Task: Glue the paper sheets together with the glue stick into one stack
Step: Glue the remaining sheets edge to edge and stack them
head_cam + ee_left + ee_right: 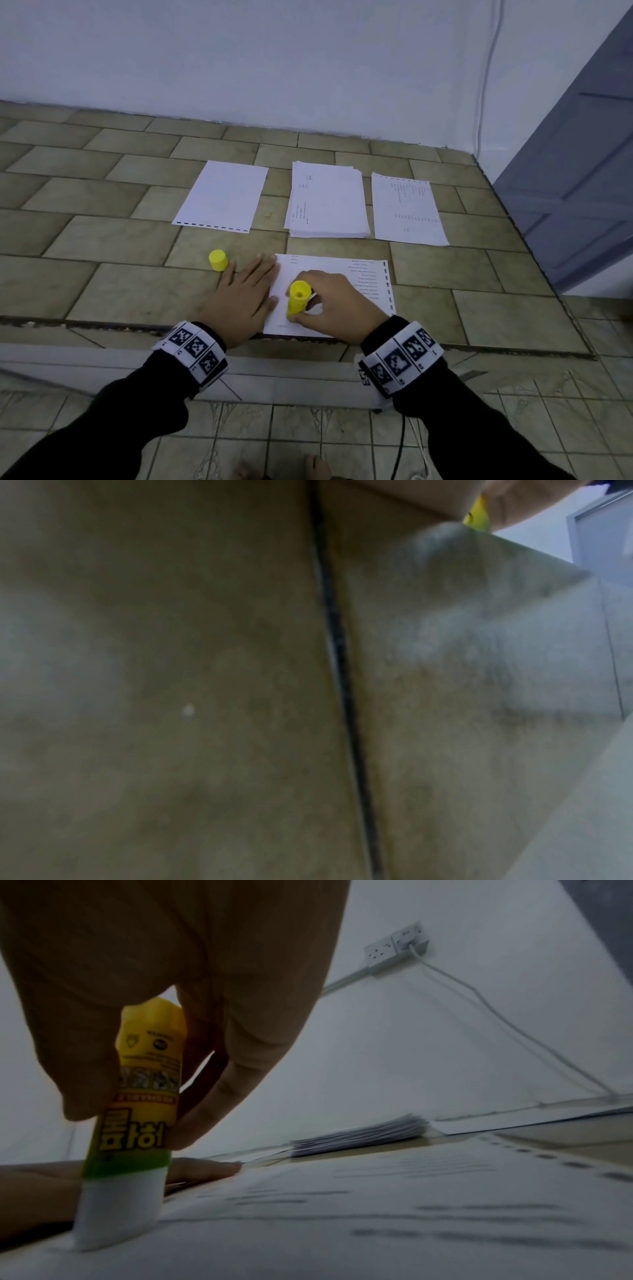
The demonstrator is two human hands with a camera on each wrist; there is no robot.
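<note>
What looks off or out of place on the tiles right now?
Nothing serious. The middle stack has its sheets fanned unevenly at the edges, and the near sheet overhangs the step edge slightly. The cap lies loose beside the left hand, expected while the right hand rubs the glue stick.

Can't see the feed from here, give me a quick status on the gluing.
Right hand grips glue stick, tip on near sheet. Left hand flat, pressing sheet's left edge. Cap off, beside the left hand. Nothing in the way.
</note>
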